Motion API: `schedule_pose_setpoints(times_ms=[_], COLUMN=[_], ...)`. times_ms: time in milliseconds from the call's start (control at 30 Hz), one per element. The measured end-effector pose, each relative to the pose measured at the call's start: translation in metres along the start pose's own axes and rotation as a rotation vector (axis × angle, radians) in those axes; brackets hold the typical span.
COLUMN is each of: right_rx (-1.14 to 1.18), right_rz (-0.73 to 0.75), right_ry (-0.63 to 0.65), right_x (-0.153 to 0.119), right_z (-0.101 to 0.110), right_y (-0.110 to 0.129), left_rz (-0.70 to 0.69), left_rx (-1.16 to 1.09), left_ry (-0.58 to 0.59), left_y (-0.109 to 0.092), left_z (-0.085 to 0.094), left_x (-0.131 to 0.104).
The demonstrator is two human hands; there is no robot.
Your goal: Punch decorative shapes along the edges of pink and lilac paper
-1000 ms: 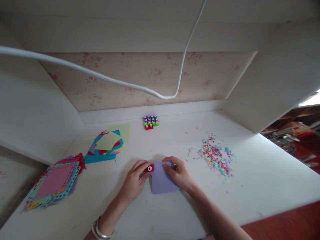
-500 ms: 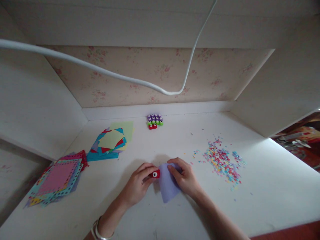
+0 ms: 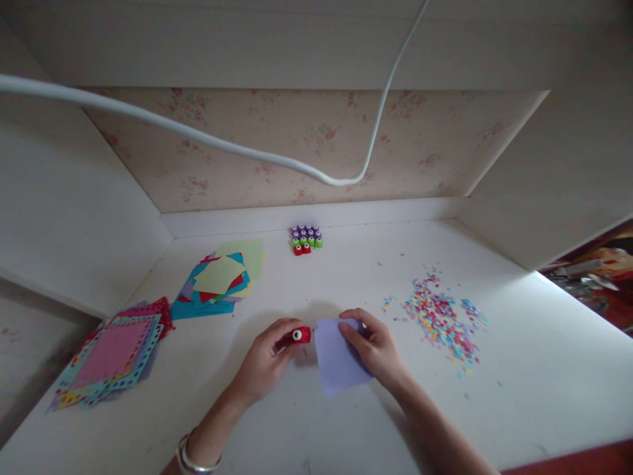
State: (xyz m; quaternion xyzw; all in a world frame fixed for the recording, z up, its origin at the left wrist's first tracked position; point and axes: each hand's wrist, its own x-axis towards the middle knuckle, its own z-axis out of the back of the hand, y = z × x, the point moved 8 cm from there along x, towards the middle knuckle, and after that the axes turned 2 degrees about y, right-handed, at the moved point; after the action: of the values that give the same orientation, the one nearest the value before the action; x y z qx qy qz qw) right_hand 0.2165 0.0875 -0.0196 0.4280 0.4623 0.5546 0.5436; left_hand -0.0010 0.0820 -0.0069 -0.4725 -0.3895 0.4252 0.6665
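A small red craft punch (image 3: 303,335) with a white-and-black round mark is gripped between the thumb and fingers of my left hand (image 3: 267,359). In my right hand (image 3: 372,343), a square sheet of light purple paper (image 3: 339,363) is pinched near its upper right part. The punch is just left of the sheet's upper left corner, with a narrow gap between them. Both are held over the white table (image 3: 277,435).
Punched sheets (image 3: 113,349) lie stacked at left, with plain coloured papers (image 3: 217,277) behind them. Several purple, green and red punches (image 3: 306,239) stand in rows at the back. Paper confetti (image 3: 442,316) is scattered at right. A white cable (image 3: 277,158) hangs across the front.
My left hand has moved left, taking the red punch off the paper's edge. The purple paper has shifted slightly right with my right hand and now shows flatter and wider.
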Motion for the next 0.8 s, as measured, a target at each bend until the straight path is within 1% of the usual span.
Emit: schedule_pose_setpoints(times_ms=[67, 167, 233, 300, 367, 433, 500, 567, 633, 700, 733, 800], right_rx=[0.032, 0.027, 0.005, -0.004, 0.011, 0.051, 0.115, 0.195, 0.264, 0.295, 0.296, 0.292], right_rz=[-0.022, -0.015, -0.002, 0.001, -0.014, -0.044, -0.093, -0.160, -0.218, -0.236, -0.232, -0.210], right_ry=[-0.008, -0.013, -0.012, -0.005, 0.007, 0.023, 0.042, 0.063, 0.077, 0.079, 0.080, 0.096], right_x=[0.000, 0.001, 0.002, 0.003, 0.003, 0.003, 0.003, 0.003, 0.002, 0.002, 0.002, 0.002], right_z=[0.002, 0.005, 0.005, 0.005, 0.004, 0.002, 0.000, -0.003, -0.005, -0.006, -0.007, -0.009], right_y=[-0.002, -0.003, -0.003, -0.004, -0.005, -0.006, -0.008, -0.012, -0.015, -0.016, -0.015, -0.013], left_rz=[0.019, 0.064, 0.107, 0.154, 0.195, 0.229, 0.238, 0.215, 0.145, 0.046, 0.004, -0.030], left_rx=[-0.009, -0.026, -0.068, -0.149, -0.248, -0.317, -0.310, -0.169, 0.095, 0.361, 0.451, 0.523], left_ry=[-0.057, -0.132, -0.176, -0.201, -0.181, -0.128, -0.096, -0.104, -0.121, -0.122, -0.114, -0.112], left_y=[0.003, 0.010, 0.015, 0.019, 0.019, 0.015, 0.010, 0.006, 0.001, -0.003, -0.004, -0.002], left_z=[0.009, 0.019, 0.022, 0.022, 0.016, 0.008, 0.003, 0.004, 0.007, 0.006, 0.004, 0.001], left_x=[0.000, -0.001, -0.002, -0.004, -0.005, -0.006, -0.007, -0.008, -0.009, -0.010, -0.010, -0.011])
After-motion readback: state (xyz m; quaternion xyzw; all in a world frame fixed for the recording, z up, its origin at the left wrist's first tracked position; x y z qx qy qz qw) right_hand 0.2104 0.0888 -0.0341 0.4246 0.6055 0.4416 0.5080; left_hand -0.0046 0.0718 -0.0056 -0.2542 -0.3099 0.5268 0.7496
